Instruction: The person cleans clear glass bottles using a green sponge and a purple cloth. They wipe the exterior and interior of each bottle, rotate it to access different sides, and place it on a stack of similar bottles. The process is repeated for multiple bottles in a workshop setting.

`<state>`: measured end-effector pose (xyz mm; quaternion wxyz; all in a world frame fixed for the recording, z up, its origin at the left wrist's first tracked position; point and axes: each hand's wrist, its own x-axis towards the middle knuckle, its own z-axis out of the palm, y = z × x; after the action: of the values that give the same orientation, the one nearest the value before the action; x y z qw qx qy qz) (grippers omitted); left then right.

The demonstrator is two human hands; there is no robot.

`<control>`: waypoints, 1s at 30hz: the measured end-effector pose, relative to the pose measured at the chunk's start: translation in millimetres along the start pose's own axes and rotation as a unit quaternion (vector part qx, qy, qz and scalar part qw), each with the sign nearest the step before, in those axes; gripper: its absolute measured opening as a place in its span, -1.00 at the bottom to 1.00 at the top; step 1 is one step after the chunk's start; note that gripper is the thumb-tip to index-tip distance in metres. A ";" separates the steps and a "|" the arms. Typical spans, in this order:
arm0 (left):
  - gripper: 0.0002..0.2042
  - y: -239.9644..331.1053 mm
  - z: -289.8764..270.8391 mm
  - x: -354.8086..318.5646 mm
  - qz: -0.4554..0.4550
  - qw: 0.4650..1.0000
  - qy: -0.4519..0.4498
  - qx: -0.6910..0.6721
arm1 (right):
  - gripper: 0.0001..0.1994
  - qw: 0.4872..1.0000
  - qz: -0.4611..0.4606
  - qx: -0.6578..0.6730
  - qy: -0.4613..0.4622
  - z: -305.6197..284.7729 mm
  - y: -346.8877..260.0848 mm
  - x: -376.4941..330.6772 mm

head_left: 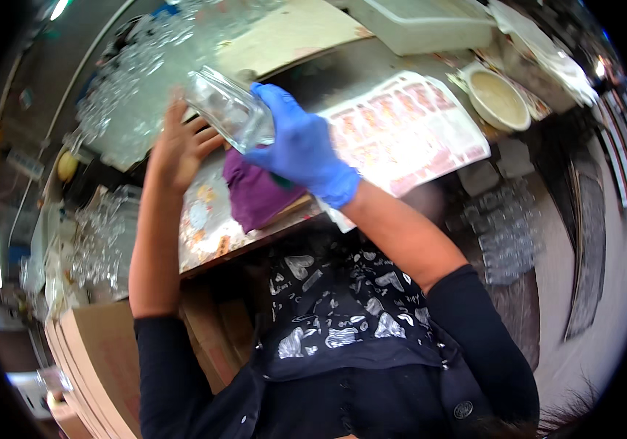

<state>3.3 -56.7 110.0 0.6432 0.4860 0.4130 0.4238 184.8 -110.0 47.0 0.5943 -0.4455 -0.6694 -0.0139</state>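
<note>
My right hand (299,143), in a blue glove, grips a clear, thick-walled glass vessel (229,106) near its lower end. The glass is tilted, its far end pointing up and to the left. My bare left hand (181,143) is raised just left of the glass with its fingers spread; whether a fingertip touches the glass I cannot tell. A crumpled purple cloth (255,194) lies on the table edge below my right hand. To the right is a white sheet (401,128) with rows of reddish printed patches.
Many clear glass pieces (127,95) crowd the far left. A cream bowl (500,99) and a translucent tub (423,29) stand at the far right. More glassware (507,241) is lower right, near a dark panel (584,249). Cardboard boxes (101,358) are at lower left.
</note>
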 end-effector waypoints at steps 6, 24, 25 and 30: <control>-0.23 -67.9 -21.6 -1.3 0.002 0.983 -0.085 -0.164 | -0.68 0.552 0.501 0.666 0.014 36.8 10.3 -40.9; -0.44 -126.0 -58.8 46.2 -0.051 0.997 0.027 -0.054 | -0.50 0.883 0.233 -0.325 -0.245 -234.9 116.2 -126.4; -0.43 -132.2 -64.0 48.2 -0.070 0.995 0.019 -0.070 | -0.51 0.892 0.207 -0.318 -0.246 -238.1 130.0 -139.7; -0.32 -111.8 -39.0 41.5 -0.035 0.995 0.034 -0.087 | -0.78 0.920 0.326 -0.060 -0.209 -242.1 120.4 -134.2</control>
<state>-4.9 -25.5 -11.3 0.6830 0.3985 0.4130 0.4519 434.4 -247.9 -52.0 0.3843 -0.6668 -0.5943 0.2336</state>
